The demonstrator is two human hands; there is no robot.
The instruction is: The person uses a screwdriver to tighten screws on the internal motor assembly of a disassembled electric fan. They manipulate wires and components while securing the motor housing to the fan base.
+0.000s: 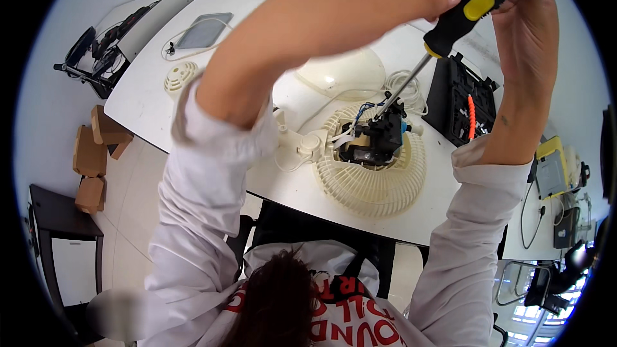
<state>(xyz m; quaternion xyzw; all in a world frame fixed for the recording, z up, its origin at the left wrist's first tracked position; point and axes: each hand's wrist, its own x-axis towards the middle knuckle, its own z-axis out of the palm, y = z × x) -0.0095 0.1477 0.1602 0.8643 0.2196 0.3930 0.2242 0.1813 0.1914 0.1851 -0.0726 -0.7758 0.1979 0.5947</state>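
Observation:
A large screwdriver (445, 29) with a black and yellow handle slants down, its tip at the black fan motor (373, 141). My right hand (528, 16) is wrapped round the upper handle, partly cut off by the top edge. From the other side, my left hand (392, 0) reaches over with its thumb against the handle; its other fingers are mostly hidden. Under the motor, the cream fan grille (373, 196) lies on the white table, and blue and white wires run beside the motor. A cream fan neck joint (310, 146) sticks out to the left.
A cream domed cover (350, 72) and a coiled cable (411, 87) sit behind the fan. At the right stands an opened black tool case (459, 106). A small vented cap (180, 77) and a grey tablet-like plate (204, 31) lie at the left; cardboard boxes (90, 151) are on the floor.

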